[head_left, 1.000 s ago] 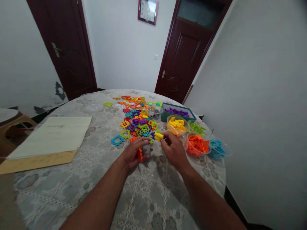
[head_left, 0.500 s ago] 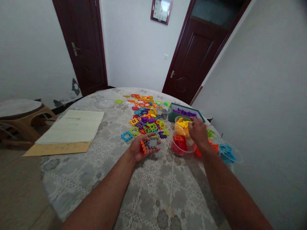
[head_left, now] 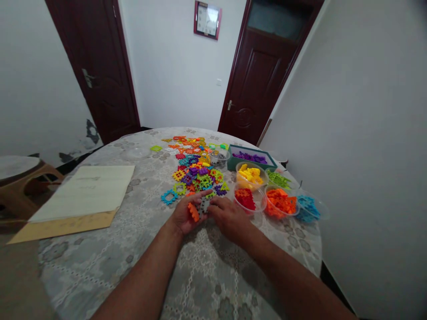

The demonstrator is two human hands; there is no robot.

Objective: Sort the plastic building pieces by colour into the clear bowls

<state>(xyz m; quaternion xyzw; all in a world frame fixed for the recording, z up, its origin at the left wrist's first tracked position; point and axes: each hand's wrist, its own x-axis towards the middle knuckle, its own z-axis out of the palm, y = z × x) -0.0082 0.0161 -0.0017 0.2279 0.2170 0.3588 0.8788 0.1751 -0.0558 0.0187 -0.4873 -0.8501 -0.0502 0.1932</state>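
Loosely, the left hand point(head_left: 182, 217) cradles an orange piece point(head_left: 193, 212) and grey piece point(head_left: 204, 205). The right hand point(head_left: 231, 218) bunches its fingers beside them, any pinch hidden.

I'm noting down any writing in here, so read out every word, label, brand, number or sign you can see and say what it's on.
None can be read for certain.
Wall clock: numerals on its face, too small and blurred to quote.
Pale sheet: faint marks, too blurred to read.
Orange piece and gray piece at the hands: no lettering I can make out.
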